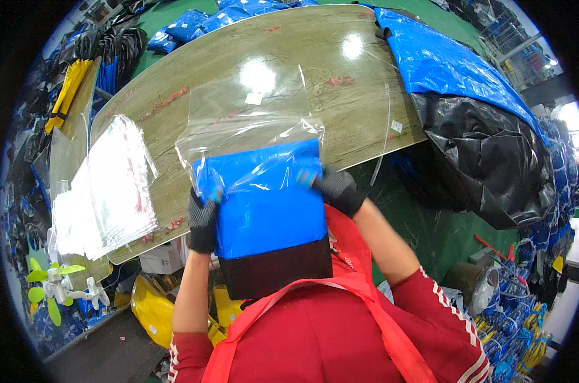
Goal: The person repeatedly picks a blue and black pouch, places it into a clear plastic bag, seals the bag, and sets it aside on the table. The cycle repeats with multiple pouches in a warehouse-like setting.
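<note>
A folded blue and black plastic sheet item (270, 220) lies in front of me, its black end toward my body. Its far blue part is inside a clear plastic bag (251, 115), which spreads flat over the table beyond it. My left hand (203, 220), in a black and grey glove, grips the bag's mouth at the left edge of the blue bundle. Gloved the same way, my right hand (337, 190) closes on the bag and bundle at the right edge, slightly blurred. Both thumbs lie on top; the other fingers are mostly hidden.
A wood-patterned table (347, 121) curves ahead. A stack of clear bags (114, 191) lies at its left. A large blue and black sheet pile (487, 140) hangs over the right edge. A green-bladed fan (54, 287) stands at lower left; blue packages (200, 24) lie beyond the table.
</note>
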The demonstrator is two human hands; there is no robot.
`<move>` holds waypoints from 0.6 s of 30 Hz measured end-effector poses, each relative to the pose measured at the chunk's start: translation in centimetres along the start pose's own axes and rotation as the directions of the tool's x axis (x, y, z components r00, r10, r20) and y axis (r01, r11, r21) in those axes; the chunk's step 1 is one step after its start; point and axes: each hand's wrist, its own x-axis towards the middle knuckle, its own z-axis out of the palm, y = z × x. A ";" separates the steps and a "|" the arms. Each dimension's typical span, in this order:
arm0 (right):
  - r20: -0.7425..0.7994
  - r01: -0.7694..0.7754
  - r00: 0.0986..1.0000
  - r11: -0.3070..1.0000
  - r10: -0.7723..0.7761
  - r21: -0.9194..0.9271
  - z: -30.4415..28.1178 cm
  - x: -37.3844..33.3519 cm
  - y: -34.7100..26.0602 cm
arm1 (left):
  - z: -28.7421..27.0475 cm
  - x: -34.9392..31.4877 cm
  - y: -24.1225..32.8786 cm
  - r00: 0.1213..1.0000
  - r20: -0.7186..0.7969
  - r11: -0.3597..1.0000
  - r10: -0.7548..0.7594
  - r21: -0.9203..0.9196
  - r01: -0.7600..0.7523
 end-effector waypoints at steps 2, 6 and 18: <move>0.159 0.216 0.966 0.975 -0.204 -0.058 2.1 -1.8 1.6 | -0.6 -2.1 0.3 0.967 0.177 0.979 -0.186 0.112 0.168; 0.053 0.259 0.964 0.965 -0.261 0.039 1.5 -5.1 5.3 | 1.0 -6.1 0.2 0.951 0.291 0.994 -0.104 0.061 0.090; -0.077 0.206 0.973 0.969 -0.218 -0.137 -5.3 -3.3 9.0 | 2.3 -0.9 -1.6 0.908 0.035 0.847 0.417 0.348 -0.402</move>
